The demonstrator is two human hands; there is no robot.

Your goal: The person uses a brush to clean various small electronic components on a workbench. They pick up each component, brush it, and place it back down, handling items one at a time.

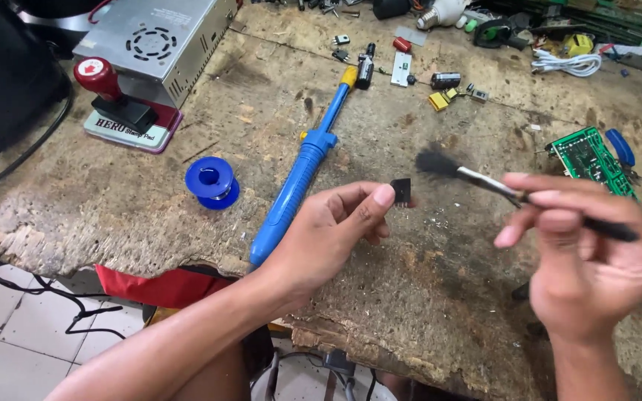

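Left hand (336,223) pinches a small black chip (401,191) at its fingertips, above the worn wooden bench (150,215). Right hand (588,260) is closed around a thin brush (484,180), bristles blurred just right of the chip. Blue desoldering pump (302,167) lies near, to the left.

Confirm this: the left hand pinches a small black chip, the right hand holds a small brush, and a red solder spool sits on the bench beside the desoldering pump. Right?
Not quite: the solder spool is blue, not red, as the head view shows. The rest stands: the left hand pinches the small black chip, the right hand holds the brush, and the spool sits beside the desoldering pump.
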